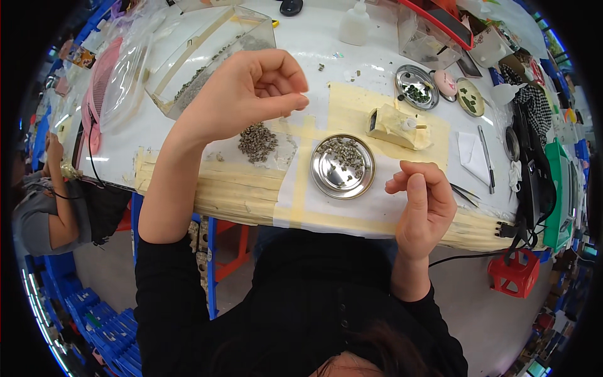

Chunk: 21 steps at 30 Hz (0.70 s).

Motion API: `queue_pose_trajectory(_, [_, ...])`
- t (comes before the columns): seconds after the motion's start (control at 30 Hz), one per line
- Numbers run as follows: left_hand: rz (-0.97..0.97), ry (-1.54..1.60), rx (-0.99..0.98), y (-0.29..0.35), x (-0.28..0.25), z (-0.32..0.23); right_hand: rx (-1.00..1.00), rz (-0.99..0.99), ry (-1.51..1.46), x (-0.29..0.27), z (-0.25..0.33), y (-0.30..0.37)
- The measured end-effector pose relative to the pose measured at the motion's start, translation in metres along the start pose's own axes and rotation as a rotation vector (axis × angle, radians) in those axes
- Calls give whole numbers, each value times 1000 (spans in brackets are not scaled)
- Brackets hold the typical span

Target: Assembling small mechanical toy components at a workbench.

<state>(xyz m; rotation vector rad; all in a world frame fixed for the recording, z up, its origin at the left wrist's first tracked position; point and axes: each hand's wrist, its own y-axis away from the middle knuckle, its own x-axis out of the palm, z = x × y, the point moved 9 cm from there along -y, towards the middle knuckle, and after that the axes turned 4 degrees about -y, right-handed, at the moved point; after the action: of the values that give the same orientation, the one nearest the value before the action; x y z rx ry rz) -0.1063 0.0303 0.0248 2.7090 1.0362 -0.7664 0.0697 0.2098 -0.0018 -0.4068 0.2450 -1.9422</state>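
My left hand (257, 91) is raised over the table, the tips of its thumb and index finger nearly together; anything between them is too small to make out. Below it lies a pile of small grey-brown pieces (257, 143) on a clear plastic sheet. In front of me a round shiny metal dish (328, 183) holds more small pieces (344, 154), mostly toward its far side. Right of the dish hovers my right hand (428, 210), palm turned inward, its fingers loosely curled and apart with nothing visible in them.
A tape-covered block (399, 125) stands behind the dish. Another metal dish (427, 70) with dark green pieces sits farther right, near tweezers (466, 193) and a pen (485, 157). A clear bin (166, 75) stands far left. Another person (53, 213) sits at the left.
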Motion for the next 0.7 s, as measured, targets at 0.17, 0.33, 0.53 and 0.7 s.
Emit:
queue_pose_trajectory(0.17, [51, 418, 39, -8, 32, -13, 3, 23, 35, 4, 2, -3])
queue_pose_trajectory(0.33, [185, 812, -153, -11, 66, -21, -241, 84, 341, 12, 41, -22])
queue_pose_trajectory(0.53, [224, 989, -121, -20, 84, -37, -523, 90, 562, 35, 78, -39])
queue_pose_trajectory(0.7, [245, 1009, -78, -21, 87, -36, -584, 92, 603, 36, 77, -43])
